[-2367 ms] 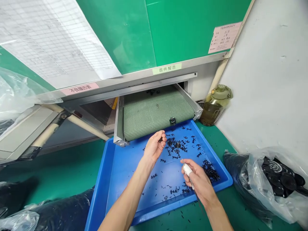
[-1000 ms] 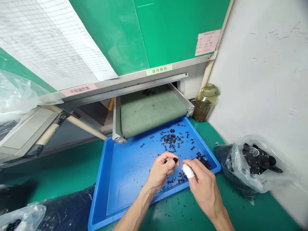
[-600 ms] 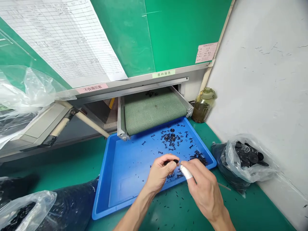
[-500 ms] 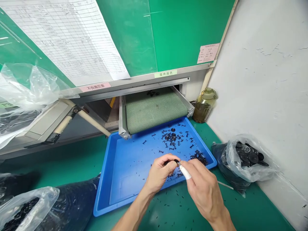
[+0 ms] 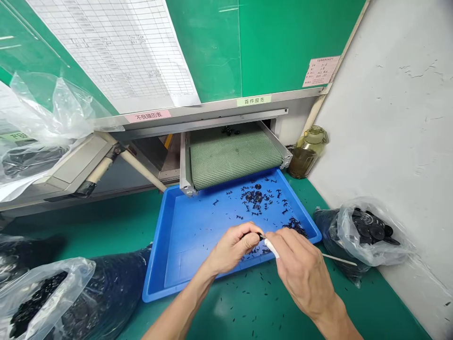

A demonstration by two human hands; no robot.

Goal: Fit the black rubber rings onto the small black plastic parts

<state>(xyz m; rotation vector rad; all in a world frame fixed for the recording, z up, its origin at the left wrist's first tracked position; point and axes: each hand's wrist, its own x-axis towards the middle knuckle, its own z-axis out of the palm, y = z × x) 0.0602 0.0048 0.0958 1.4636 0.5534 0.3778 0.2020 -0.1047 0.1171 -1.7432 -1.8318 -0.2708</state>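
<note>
Over the front right of the blue tray [image 5: 155, 264] my two hands meet at the fingertips. My left hand [image 5: 231, 248] is closed, pinching a small black plastic part [image 5: 261, 235] between thumb and fingers, which cover most of it. Right against that part, my right hand [image 5: 300, 264] is closed in a pinch with a white wrap [image 5: 271, 248] around its thumb. A small greyish tip shows between the hands, but I cannot make out what the right fingers hold. Black rings and discs [image 5: 258, 196] lie in the tray among small black scraps, heaped [image 5: 295, 225] at its right side.
A green conveyor belt [image 5: 237, 153] ends above the tray's far edge, carrying several black parts. To the right, a bag of black discs [image 5: 371, 229] stands near a jar of liquid [image 5: 308, 151]. Filled plastic bags [image 5: 102, 288] stand at left. Black scraps dot the green table [image 5: 219, 316].
The view has shifted slightly, so the surroundings appear further right and a little higher. Both hands stay together at the black part, the right turned slightly.
</note>
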